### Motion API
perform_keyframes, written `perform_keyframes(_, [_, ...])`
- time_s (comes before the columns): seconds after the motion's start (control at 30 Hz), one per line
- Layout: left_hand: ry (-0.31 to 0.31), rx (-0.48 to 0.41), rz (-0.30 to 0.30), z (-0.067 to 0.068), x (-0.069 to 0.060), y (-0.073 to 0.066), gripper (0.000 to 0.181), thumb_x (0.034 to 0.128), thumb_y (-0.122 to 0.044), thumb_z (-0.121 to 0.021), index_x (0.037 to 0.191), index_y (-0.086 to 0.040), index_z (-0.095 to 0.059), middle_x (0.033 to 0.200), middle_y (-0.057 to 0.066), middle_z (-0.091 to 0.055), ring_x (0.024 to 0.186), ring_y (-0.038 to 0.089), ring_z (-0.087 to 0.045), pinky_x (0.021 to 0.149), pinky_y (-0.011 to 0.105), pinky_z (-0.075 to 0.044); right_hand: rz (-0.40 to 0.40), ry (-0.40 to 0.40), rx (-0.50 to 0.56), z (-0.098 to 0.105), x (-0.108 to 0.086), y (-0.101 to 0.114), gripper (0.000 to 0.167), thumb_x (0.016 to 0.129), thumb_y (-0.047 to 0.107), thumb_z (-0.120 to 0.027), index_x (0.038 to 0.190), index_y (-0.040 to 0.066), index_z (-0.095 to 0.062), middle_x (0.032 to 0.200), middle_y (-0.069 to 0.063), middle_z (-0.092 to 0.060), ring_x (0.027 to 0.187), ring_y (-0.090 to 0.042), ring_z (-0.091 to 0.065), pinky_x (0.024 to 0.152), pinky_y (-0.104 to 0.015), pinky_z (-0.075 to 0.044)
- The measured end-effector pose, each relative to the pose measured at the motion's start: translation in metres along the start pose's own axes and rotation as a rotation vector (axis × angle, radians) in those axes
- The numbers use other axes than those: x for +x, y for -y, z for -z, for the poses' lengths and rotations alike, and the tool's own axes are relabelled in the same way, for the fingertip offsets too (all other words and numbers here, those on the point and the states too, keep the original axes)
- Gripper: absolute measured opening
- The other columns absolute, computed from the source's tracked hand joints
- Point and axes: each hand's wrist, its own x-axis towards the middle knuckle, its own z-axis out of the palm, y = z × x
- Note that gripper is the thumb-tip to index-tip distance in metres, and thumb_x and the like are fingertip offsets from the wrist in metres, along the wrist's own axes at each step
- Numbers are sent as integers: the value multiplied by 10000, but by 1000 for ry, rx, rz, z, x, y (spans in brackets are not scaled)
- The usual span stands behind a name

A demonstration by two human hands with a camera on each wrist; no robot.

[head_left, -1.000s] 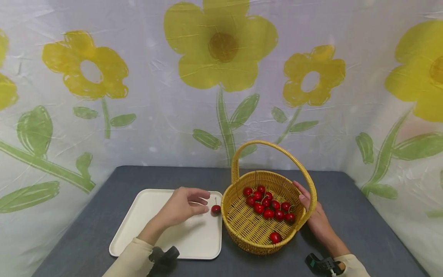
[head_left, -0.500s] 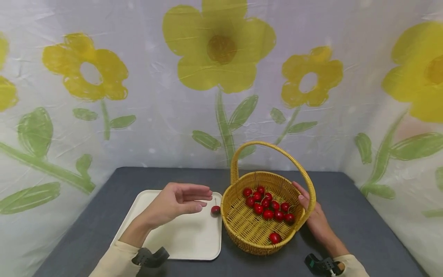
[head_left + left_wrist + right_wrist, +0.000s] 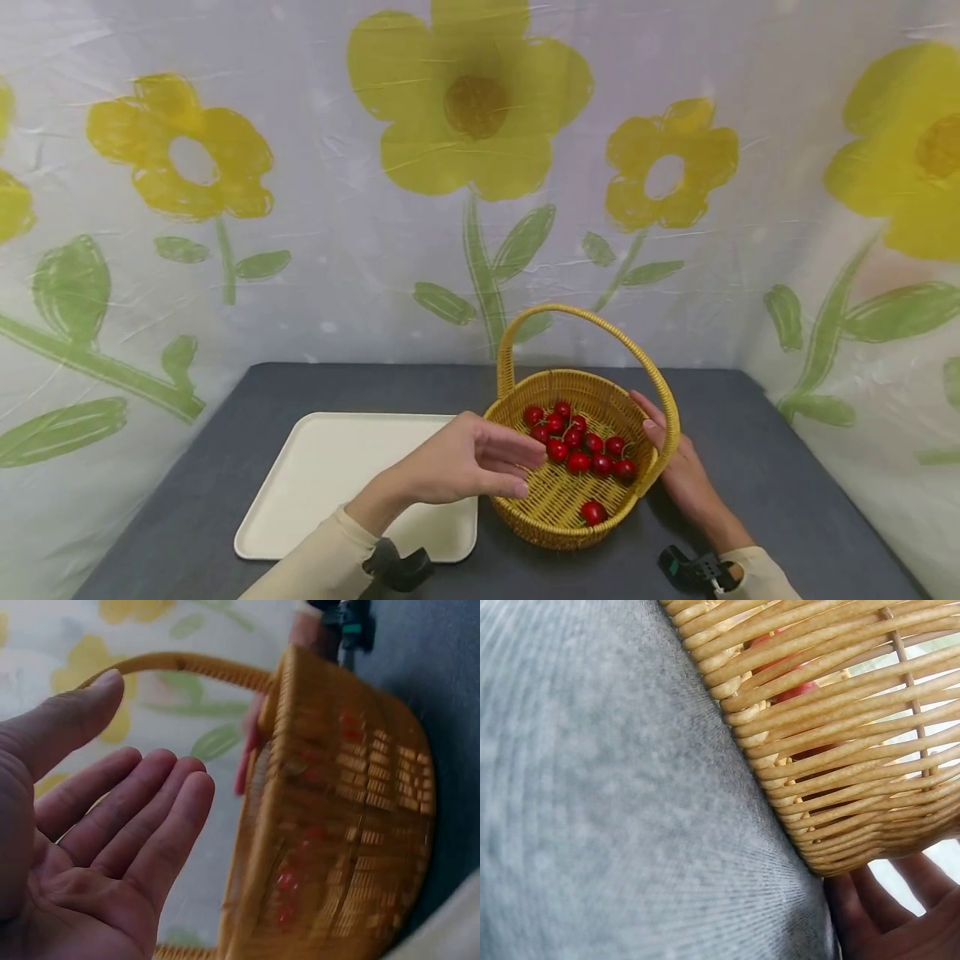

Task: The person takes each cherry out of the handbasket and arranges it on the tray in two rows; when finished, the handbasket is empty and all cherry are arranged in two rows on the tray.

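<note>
My left hand [image 3: 468, 458] hovers over the left rim of a yellow wicker basket [image 3: 555, 533], fingers extended and thumb apart. In the left wrist view its palm [image 3: 97, 907] faces the camera and holds nothing. Several red cherries [image 3: 577, 462] lie in the basket, most clustered toward the back, with one cherry [image 3: 593, 512] apart near the front. My right hand [image 3: 686, 475] rests against the basket's right side, below the arched handle. The right wrist view has its fairly straight fingers [image 3: 885, 900] touching the outer weave. The tray's right edge is partly hidden behind my left hand.
A white rectangular tray [image 3: 322, 475] lies left of the basket on the dark grey table [image 3: 397, 379]. A flowered cloth backdrop [image 3: 330, 250] rises behind the table and along both sides. The basket's tall handle [image 3: 600, 321] arches over its opening.
My left hand first drew slightly back with fingers straightening, then moved right from over the tray to the basket's rim. The tray's cherry is no longer visible. My right hand stays at the basket.
</note>
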Motion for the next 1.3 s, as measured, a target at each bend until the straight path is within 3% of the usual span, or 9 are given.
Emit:
perform_keyframes(0.13, [42,61,18,-17,24,9,406,965,-120,-851,1362,-102,-772,1285,-23,-809,1132,144,-800,979,257,-632,1,6,-1,-2,1,1,555,1219,324,-353,1748,166,-292,1726,-200,-426,1415,72,-520,1058,-99,-466])
perform_keyframes(0.23, [75,169,1,-31,41,15,384,970,-125,-846,1345,-84,-779,1297,16,-808,1123,125,-799,963,206,-615,-3,3,1,-4,2,1,550,1219,328,-351,1747,183,-298,1727,-192,-425,1419,69,-516,1064,-94,-459])
perform_keyframes(0.47, [170,649,-50,-57,72,19,352,989,-148,-814,1341,-168,-805,1277,-93,-806,980,-80,-723,871,95,-552,16,3,6,-3,2,0,534,1220,316,-352,1740,199,-322,1725,-187,-430,1431,62,-516,1074,-91,-458])
perform_keyframes(0.7, [307,773,-31,-62,86,20,354,929,-6,-797,1208,-213,-864,1146,-163,-824,920,-109,-661,850,94,-517,29,9,20,-3,0,-2,533,1222,297,-346,1740,174,-318,1724,-207,-420,1435,67,-513,1080,-95,-459])
perform_keyframes(0.83, [275,844,-25,-59,86,21,322,901,-35,-828,1143,-242,-880,1072,-189,-824,894,-71,-669,911,151,-506,15,1,9,-3,0,-2,526,1221,306,-354,1737,208,-335,1731,-187,-419,1435,72,-507,1077,-86,-449])
perform_keyframes(0.93, [212,870,1,-56,83,23,247,893,-107,-873,1106,-233,-879,1000,-187,-814,920,-61,-670,980,179,-489,13,-4,2,-3,0,-2,525,1220,307,-357,1735,208,-338,1736,-182,-415,1435,82,-500,1079,-78,-439])
perform_keyframes(1.03, [105,901,51,-54,79,25,136,886,-196,-914,1014,-197,-869,905,-145,-789,825,-25,-641,837,147,-523,16,-5,3,-2,0,-1,537,1220,310,-357,1738,175,-325,1740,-183,-408,1432,96,-492,1079,-75,-435])
perform_keyframes(1.13, [15,923,87,-53,77,26,165,877,-243,-930,1010,-172,-862,931,-106,-792,834,-3,-649,772,145,-549,18,-6,9,-2,1,-1,551,1220,314,-357,1739,136,-308,1744,-185,-398,1433,102,-484,1080,-75,-437])
perform_keyframes(1.3, [54,893,27,-50,78,30,320,900,-84,-852,1206,-178,-854,1156,-94,-825,971,12,-714,859,144,-564,10,-13,-1,-1,1,-1,552,1219,327,-360,1738,146,-315,1752,-171,-390,1430,118,-469,1080,-63,-421])
